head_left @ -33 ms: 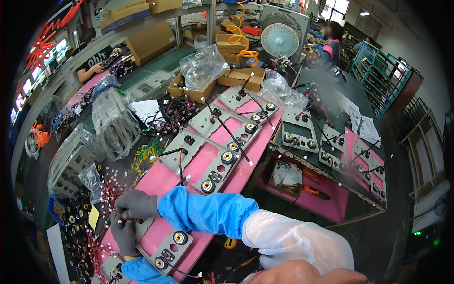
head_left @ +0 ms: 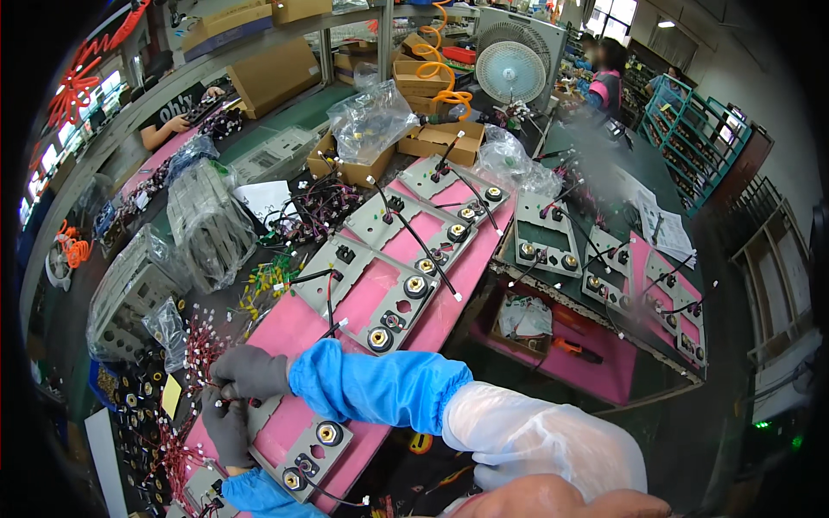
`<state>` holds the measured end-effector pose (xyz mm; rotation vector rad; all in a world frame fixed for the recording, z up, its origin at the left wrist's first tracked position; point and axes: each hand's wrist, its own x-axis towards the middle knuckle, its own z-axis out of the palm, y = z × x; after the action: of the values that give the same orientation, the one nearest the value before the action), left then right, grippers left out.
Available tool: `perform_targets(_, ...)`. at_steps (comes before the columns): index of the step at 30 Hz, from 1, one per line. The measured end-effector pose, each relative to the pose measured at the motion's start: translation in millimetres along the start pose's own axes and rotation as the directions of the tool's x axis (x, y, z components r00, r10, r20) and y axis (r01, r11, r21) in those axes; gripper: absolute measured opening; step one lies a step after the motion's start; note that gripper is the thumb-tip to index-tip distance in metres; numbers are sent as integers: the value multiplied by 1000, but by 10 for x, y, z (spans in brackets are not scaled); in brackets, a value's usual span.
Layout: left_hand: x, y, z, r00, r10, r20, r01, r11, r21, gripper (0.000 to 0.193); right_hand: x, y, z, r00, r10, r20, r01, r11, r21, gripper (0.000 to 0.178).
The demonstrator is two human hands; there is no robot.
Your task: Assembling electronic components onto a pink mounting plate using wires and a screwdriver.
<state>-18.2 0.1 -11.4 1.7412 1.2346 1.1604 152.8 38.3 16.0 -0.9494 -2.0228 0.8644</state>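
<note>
My right hand [head_left: 252,371], in a grey glove with a blue sleeve cover, reaches across to the left side of the bench. Just below it is my left hand [head_left: 226,430], also grey-gloved. Their fingertips meet, closed on thin red wire leads beside a bunch of red wires with white connectors [head_left: 200,341]. The gloves hide most of what is pinched. Next to my hands, a grey metal panel [head_left: 313,457] with round brass-centred fittings lies on the pink mat [head_left: 350,457]. Beyond my right forearm, further grey panels [head_left: 363,285] with black cables lie in a row.
Plastic-wrapped panels [head_left: 203,224] stand at the left. Yellow-green wires [head_left: 268,289], a yellow slip [head_left: 171,397] and black round parts [head_left: 129,414] lie nearer. Open cartons [head_left: 445,142] and a fan [head_left: 511,73] are at the back. Another bench [head_left: 596,181] carries more panels at right.
</note>
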Motion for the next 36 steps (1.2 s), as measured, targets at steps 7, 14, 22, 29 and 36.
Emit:
perform_targets(7, -12, -28, -18, 1000, -28, 5, 28, 999, -42, 11, -9, -22, -3, 1000, 12, 13, -12, 1000, -23, 18)
perform_targets(14, 7, -27, 65, 999, -28, 22, 28, 1000, -4, 21, -86, 3, -106, 999, 26, 36, -26, 1000, -8, 19)
perform_targets(22, 14, -148, -29, 987, -152, -46, 156, 982, 111, 36, 36, 200, 6, 996, -72, 45, 58, 965, 254, 22)
perform_targets(29, 22, -2, -72, 994, 105, -8, -92, 906, 412, 29, 31, 52, -137, 995, 27, 98, -33, 998, 56, 28)
perform_targets(36, -18, 73, 19, 996, 74, -46, -51, 925, 377, 20, 18, -76, -214, 953, 221, 207, -250, 960, 127, 20)
